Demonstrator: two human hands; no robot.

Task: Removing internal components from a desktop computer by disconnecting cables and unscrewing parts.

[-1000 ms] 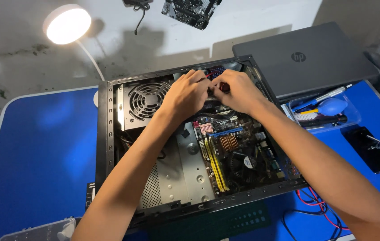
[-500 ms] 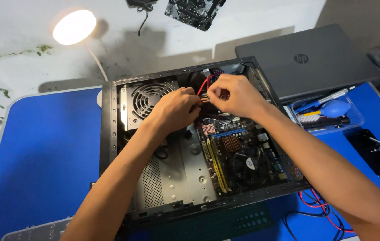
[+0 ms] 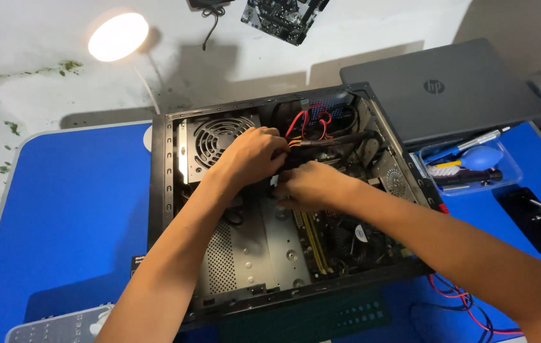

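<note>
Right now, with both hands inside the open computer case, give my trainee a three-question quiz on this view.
1. True or false: the laptop behind the computer case is closed.
2. Which thing lies nearest the left hand? A) the case fan B) the clear tool tray C) the round lamp
3. Fill in: the right hand is over the ____ inside the case, below the bundle of red cables.

Key: 1 true; 2 A; 3 motherboard.
</note>
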